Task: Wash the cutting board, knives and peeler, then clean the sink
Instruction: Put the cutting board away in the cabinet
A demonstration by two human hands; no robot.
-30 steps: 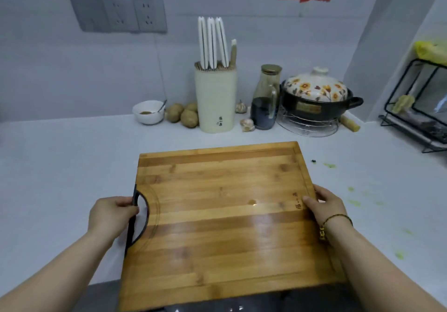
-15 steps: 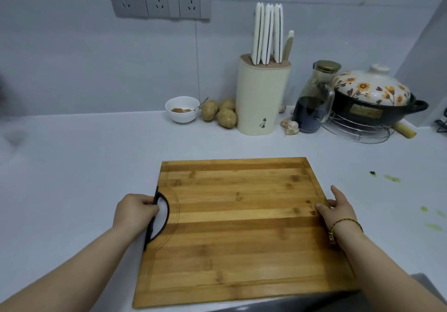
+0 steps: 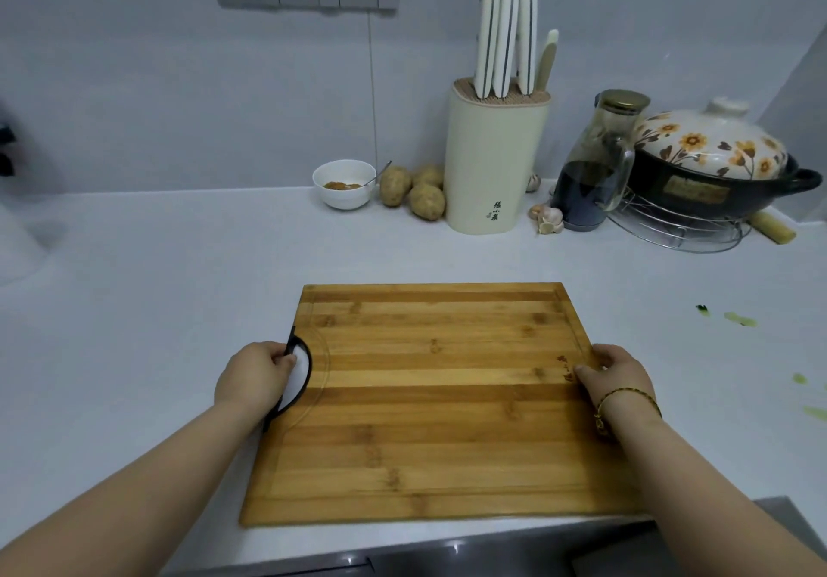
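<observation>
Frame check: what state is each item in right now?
cutting board, flat on the counter, gripped at both sides
left hand, grips the board's black handle
right hand, grips the board's right edge
knife block, upright, knives slotted in
glass bottle, capped, partly filled with dark liquid
clay pot, lid on
bowl, holds brown contents and a spoon

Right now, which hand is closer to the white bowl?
Left. The left hand grips the cutting board's handle nearly in front of the bowl; the right hand holds its opposite edge, farther right.
</observation>
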